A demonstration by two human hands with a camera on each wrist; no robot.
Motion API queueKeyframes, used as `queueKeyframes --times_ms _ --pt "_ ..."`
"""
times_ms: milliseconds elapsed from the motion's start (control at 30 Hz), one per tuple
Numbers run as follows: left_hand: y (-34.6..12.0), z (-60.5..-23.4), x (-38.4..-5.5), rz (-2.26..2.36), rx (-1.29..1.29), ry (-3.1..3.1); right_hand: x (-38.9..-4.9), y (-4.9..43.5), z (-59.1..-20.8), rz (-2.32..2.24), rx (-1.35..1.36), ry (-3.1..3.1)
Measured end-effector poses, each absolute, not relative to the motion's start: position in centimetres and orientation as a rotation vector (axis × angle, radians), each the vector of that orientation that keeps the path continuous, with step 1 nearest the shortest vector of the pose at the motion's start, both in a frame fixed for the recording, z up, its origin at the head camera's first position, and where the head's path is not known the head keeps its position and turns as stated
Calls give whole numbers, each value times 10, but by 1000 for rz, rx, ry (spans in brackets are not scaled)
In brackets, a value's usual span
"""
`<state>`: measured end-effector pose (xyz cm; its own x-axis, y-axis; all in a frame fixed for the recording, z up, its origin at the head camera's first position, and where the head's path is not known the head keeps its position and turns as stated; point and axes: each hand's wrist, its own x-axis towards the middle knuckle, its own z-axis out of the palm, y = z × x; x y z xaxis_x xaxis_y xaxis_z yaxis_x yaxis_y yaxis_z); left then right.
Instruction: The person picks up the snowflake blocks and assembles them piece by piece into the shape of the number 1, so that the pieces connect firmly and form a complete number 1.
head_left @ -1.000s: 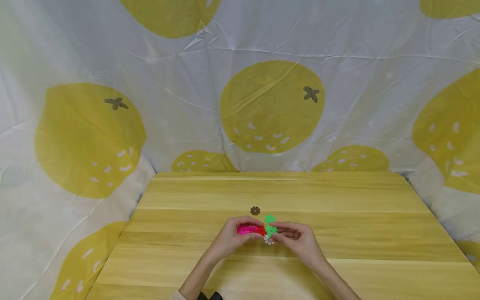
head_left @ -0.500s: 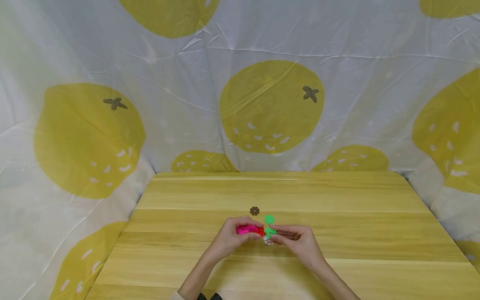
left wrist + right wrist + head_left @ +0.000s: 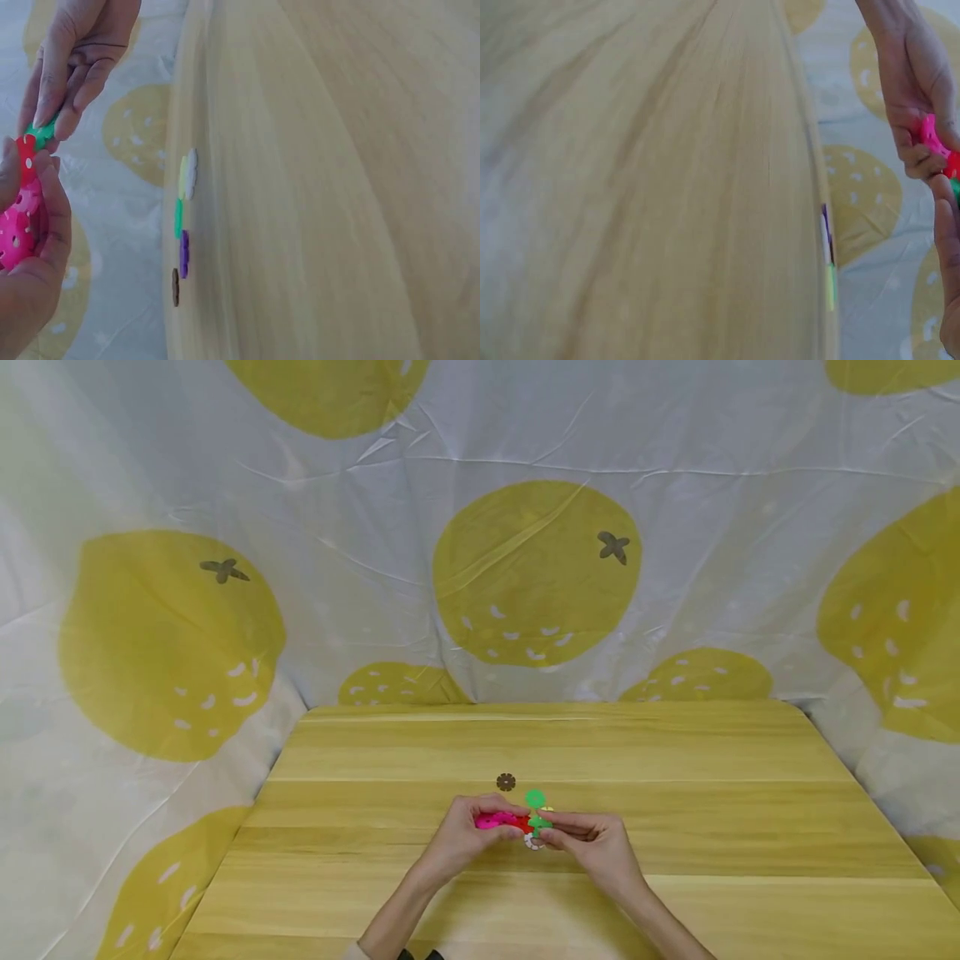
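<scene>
In the head view my left hand (image 3: 452, 842) grips a joined row of flat notched interlocking discs, with pink discs (image 3: 493, 820) toward the palm and a red disc (image 3: 527, 825) at the right end. My right hand (image 3: 602, 845) pinches a green disc (image 3: 537, 828) between thumb and fingers, right at the red disc's edge. From the left wrist view, the pink discs (image 3: 15, 238), red disc (image 3: 28, 159) and green disc (image 3: 42, 133) line up between both hands. Fingers cover part of the row.
On the wooden table (image 3: 337, 852) lie a brown disc (image 3: 506, 782), another green disc (image 3: 535, 797), a white disc (image 3: 533, 842) and a partly hidden yellow disc (image 3: 548, 810). The left wrist view adds a purple disc (image 3: 184, 253). Behind hangs a lemon-print cloth (image 3: 360, 568).
The held green disc has tilted and looks narrower, close against the red one. Both hands keep their hold. The head view has shifted slightly.
</scene>
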<state>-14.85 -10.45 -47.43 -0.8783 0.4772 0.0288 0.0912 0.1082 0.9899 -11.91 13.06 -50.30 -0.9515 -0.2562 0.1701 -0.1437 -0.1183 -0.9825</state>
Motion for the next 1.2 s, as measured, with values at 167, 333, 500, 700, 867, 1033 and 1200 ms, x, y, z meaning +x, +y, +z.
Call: queueKeyframes --times_ms 167,333,500,700,867,1033,1200 --pt "-104 -475 -148 1807 533 2086 -118 130 -502 -2197 -430 2092" --pt "-107 -475 -147 1756 501 2081 -117 134 -501 -2090 -432 2196" --pt "-109 -476 -146 1713 500 2107 -118 137 -502 -2083 -508 2164" --pt "-104 -476 -143 1558 688 2332 -121 136 -506 -2132 -442 2071" --pt "-95 -476 -140 1489 886 2534 -122 131 -509 -2164 -397 1995" --pt "-90 -477 -140 1491 922 2623 -123 127 -506 -2181 -329 1967" --pt "-94 -477 -144 1455 867 2646 -131 131 -506 -2114 -277 2057"
